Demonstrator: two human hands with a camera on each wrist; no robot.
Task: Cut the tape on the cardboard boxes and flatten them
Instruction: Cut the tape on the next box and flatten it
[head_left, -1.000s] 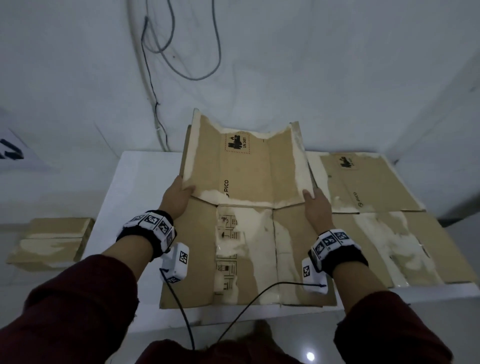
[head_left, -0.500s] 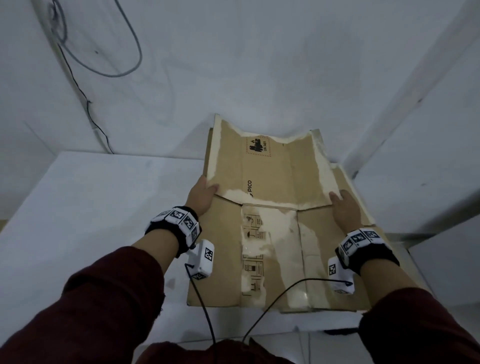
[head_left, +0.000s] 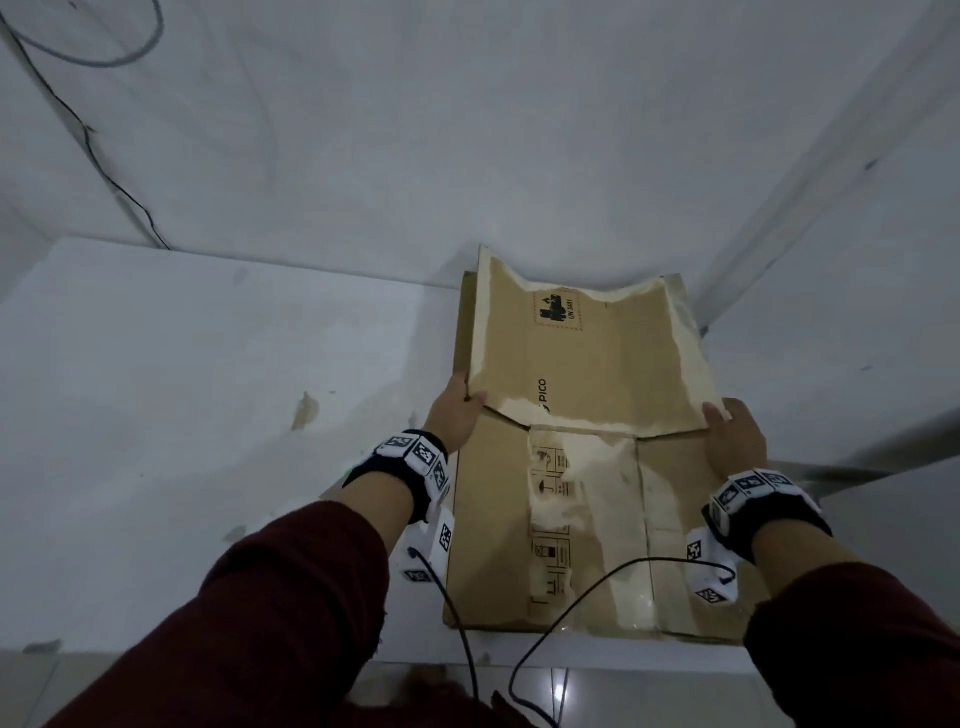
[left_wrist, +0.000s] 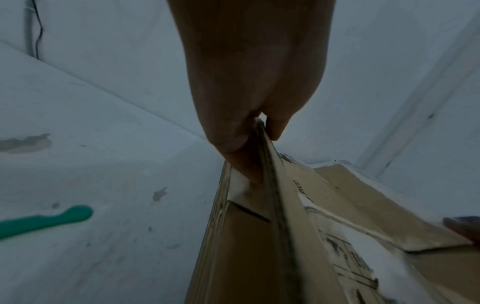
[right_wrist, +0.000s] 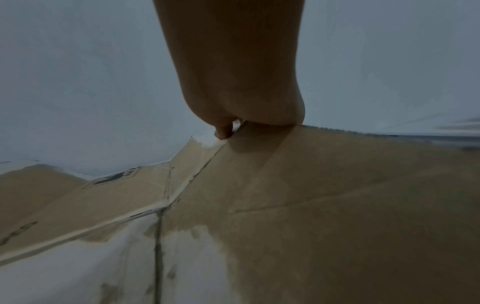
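Observation:
A flattened brown cardboard box (head_left: 587, 519) with torn pale patches lies at the right end of the white table (head_left: 208, 415). Its far flap (head_left: 597, 358), printed PICO, tilts upward. My left hand (head_left: 457, 415) pinches the box's left edge where the flap begins; the left wrist view shows thumb and fingers (left_wrist: 249, 133) clamped on the cardboard edge (left_wrist: 270, 185). My right hand (head_left: 735, 431) grips the right edge, thumb on top of the flap. In the right wrist view its fingers (right_wrist: 223, 131) curl over the cardboard (right_wrist: 311, 205). The edge of a second cardboard sheet (head_left: 464, 322) shows underneath.
A green handle-like object (left_wrist: 46, 220) lies on the table to the left of the box. White walls meet in a corner (head_left: 696, 301) just behind the box. A dark cable (head_left: 104, 171) runs down the wall at far left. Wrist-camera wires (head_left: 571, 587) trail across the box's near part.
The box has travelled to the right, from the table's middle to its right end, over the other flattened sheet. Both hands keep the same grips on its side edges.

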